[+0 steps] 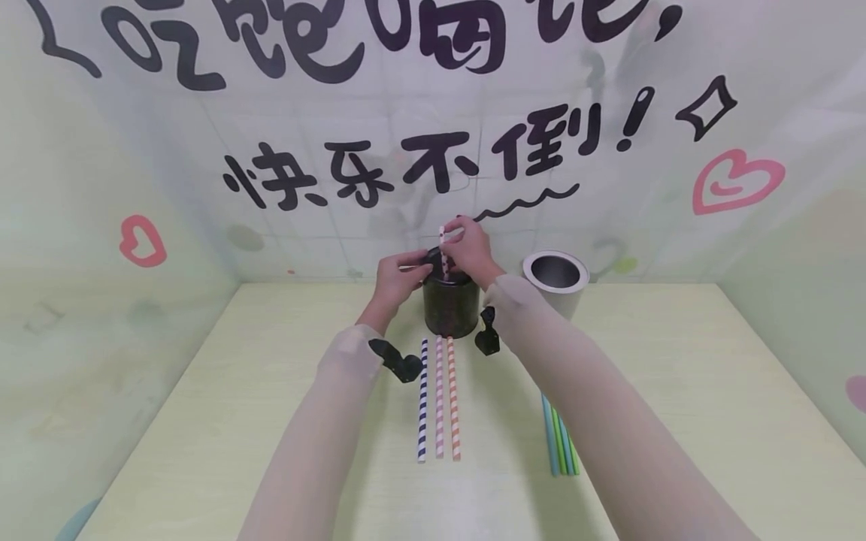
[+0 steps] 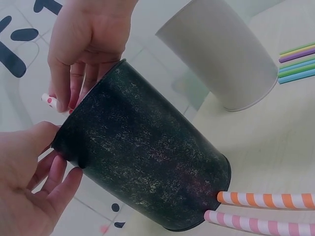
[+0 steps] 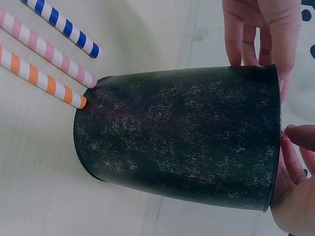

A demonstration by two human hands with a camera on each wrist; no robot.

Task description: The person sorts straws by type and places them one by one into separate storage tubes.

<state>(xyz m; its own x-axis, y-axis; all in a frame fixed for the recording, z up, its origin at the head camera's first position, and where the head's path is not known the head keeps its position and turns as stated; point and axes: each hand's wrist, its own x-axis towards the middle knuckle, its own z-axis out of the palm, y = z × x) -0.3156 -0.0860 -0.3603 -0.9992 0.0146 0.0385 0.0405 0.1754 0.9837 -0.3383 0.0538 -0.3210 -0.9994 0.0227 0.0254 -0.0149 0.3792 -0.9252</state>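
A dark, speckled black canister (image 1: 449, 309) stands upright near the back wall. My left hand (image 1: 398, 284) holds it by the left side of its rim, thumb at the top edge and fingers against the outside. Above its mouth, my right hand (image 1: 471, 248) pinches a white straw with red dots (image 1: 443, 234), which stands nearly upright with its lower end at the opening. In the left wrist view, the dotted straw (image 2: 50, 101) shows between the right fingers, and the canister wall hides the rest. Three striped straws, navy (image 1: 422, 406), pink (image 1: 440, 406) and orange (image 1: 454, 406), lie side by side before the canister.
A pale grey canister (image 1: 558, 302) stands to the right, partly behind my right sleeve. Several plain blue and green straws (image 1: 558, 443) lie in front of it, half covered by that forearm. Printed sheeting (image 1: 352, 240) closes the table at the back and sides.
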